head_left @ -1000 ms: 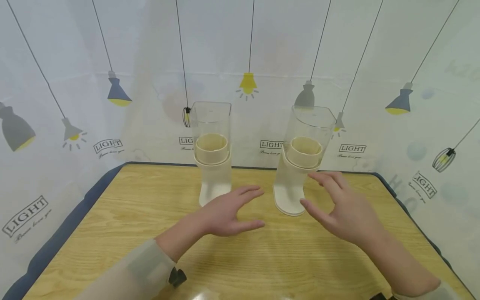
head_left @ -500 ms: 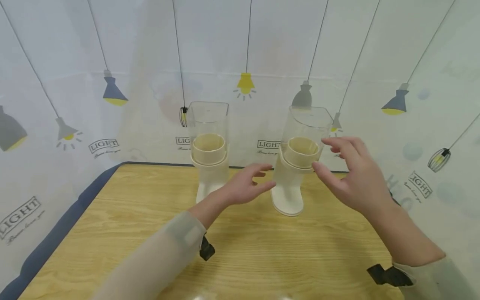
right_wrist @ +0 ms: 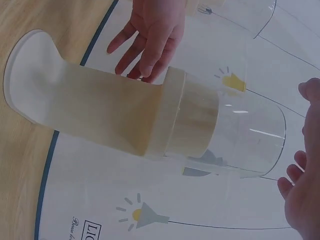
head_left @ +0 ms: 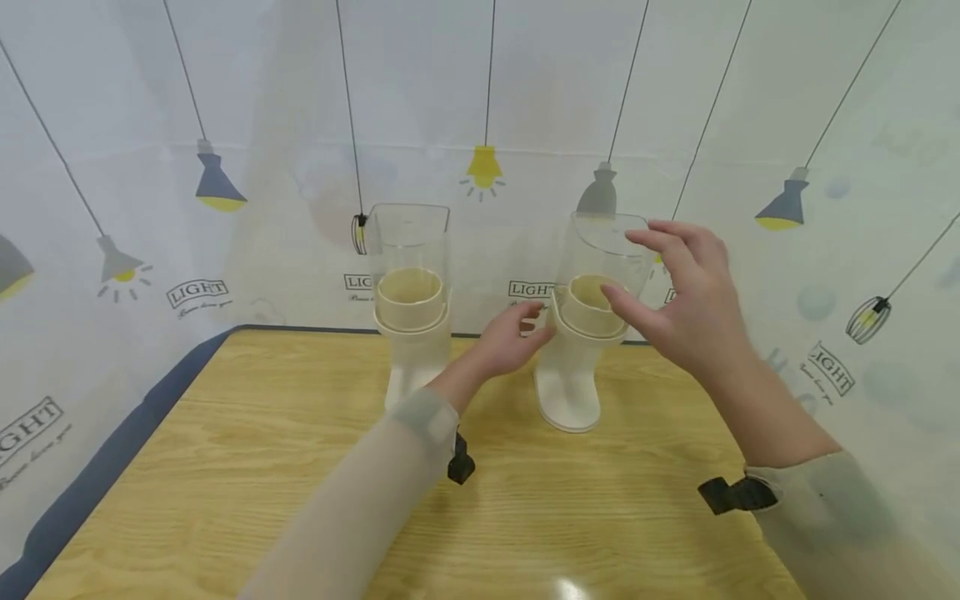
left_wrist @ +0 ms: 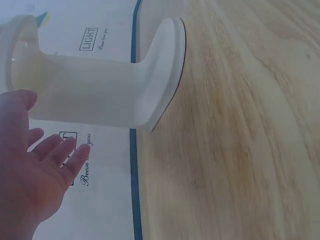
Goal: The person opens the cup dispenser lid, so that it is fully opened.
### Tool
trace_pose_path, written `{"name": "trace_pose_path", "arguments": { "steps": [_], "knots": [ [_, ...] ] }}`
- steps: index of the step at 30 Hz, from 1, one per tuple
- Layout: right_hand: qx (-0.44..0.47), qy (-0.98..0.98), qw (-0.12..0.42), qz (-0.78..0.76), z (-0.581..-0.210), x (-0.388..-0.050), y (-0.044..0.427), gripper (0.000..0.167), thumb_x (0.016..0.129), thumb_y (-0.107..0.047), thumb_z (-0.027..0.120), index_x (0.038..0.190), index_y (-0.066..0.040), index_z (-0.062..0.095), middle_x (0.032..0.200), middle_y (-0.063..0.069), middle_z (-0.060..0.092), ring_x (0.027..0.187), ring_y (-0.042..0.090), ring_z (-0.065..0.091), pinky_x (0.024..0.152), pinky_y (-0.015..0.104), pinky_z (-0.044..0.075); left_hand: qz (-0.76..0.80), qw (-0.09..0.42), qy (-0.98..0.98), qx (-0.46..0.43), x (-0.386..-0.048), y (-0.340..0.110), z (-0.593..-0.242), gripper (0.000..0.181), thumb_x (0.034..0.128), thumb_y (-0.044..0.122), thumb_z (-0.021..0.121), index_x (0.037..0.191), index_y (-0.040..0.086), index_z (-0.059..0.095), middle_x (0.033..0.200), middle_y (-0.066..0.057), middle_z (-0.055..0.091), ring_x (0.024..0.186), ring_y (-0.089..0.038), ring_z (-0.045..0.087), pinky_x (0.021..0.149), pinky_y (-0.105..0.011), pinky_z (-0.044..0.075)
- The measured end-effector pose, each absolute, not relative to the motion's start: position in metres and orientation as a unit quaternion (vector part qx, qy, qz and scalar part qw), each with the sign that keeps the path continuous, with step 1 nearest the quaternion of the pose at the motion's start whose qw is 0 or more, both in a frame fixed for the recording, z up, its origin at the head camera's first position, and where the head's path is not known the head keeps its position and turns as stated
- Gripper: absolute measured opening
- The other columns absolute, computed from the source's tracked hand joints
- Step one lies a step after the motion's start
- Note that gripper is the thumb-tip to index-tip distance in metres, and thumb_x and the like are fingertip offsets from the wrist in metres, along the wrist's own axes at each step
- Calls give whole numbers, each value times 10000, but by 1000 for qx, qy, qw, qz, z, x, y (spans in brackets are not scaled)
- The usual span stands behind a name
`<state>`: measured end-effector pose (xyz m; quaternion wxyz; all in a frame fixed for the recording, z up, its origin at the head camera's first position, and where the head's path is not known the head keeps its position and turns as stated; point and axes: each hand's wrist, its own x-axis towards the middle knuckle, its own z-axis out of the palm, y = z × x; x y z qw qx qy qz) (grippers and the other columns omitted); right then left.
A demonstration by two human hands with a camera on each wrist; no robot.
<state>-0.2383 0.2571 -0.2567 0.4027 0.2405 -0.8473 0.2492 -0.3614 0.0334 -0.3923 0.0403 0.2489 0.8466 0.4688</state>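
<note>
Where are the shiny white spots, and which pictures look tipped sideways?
Head view: bright glare on the table, at the picture's bottom edge; right wrist view: thin white glints on the clear container; left and right wrist views: both look tipped sideways.

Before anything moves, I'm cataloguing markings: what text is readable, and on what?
"LIGHT": boxed, repeated on the backdrop.
"Beese ... you": backdrop script below a box; middle unclear.
Pale letters, backdrop's right side: too faint to read surely.
Left container, right container: no text visible.
</note>
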Motion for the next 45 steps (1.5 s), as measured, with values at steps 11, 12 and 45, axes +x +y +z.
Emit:
{"name": "trace_pose_path", "arguments": {
  "steps": [11,12,45],
  "knots": [
    [216,-875,345,264,-263,-270,252,578,920,-215,897,1451,-102,700,1593,219,558,1509,482,444,1208,725,410,529,19,814,239,-372,51,-398,536,1138,362,602,1619,141,519,1588,-167,607,1432,-359,638,1207,-457,552],
    [218,-873,346,265,-264,-271,252,562,922,-201,895,1442,-95,709,1577,223,575,1499,482,450,1217,717,399,531,17,812,243,-372,52,-397,520,1142,352,597,1610,135,532,1574,-165,618,1414,-354,651,1197,-448,560],
    [182,-870,306,342,-268,-270,258,455,919,-135,884,1341,-42,741,1547,182,637,1566,386,434,1145,668,470,521,-2,823,225,-355,49,-396,305,1147,279,603,1406,126,648,1380,-143,726,1218,-312,730,1065,-435,635]
  ]
}}
